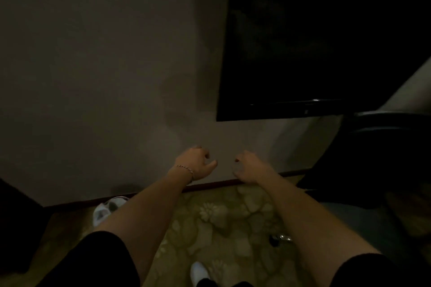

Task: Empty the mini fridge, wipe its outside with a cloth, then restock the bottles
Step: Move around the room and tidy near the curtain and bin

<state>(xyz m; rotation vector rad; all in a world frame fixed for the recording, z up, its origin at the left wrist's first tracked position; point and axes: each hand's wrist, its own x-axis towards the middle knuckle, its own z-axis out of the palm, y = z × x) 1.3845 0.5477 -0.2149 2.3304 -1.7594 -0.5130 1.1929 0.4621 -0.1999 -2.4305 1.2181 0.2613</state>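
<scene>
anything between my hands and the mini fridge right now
Cannot say: no fridge, bottles or cloth show. Left hand and right hand hover empty before a bare wall, with a dark screen up right.

Floral-patterned carpet (217, 223), white slippers (105, 209) by the baseboard, small shiny object (281, 238)

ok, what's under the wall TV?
Under the TV: bare wall, dark baseboard, patterned carpet. Both empty hands reach there. The lower right is too dark to read.
</scene>
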